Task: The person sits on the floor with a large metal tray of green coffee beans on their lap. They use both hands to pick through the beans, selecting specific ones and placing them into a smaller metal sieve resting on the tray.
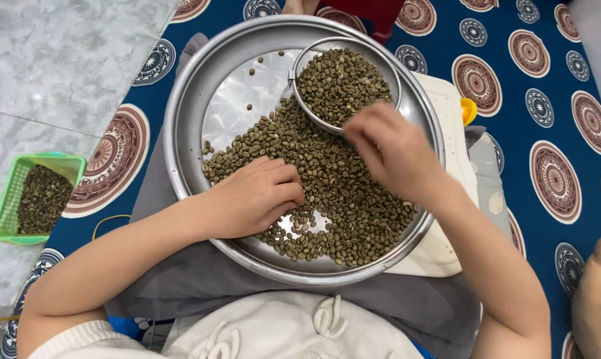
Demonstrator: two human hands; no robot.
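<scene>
Now, line by line:
Left hand: the left hand (257, 196) lies knuckles up on the green coffee beans (340, 193), fingers curled loosely into the pile; whether they pinch any bean cannot be told.
Right hand: the right hand (390, 149) hovers blurred just over the beans, fingertips bunched beside the sieve's near rim; any bean between them is too small to see.
Beans: spread across the near and right part of the round metal tray (187, 100), which rests on the person's lap.
Sieve: a small wire sieve (343, 83), heaped with beans, sits at the tray's far side.
Basket: a green plastic basket (34, 196) of darker beans stands on the tiled floor, well apart on the left.
Mat: blue patterned mat (546, 100) underneath.
</scene>
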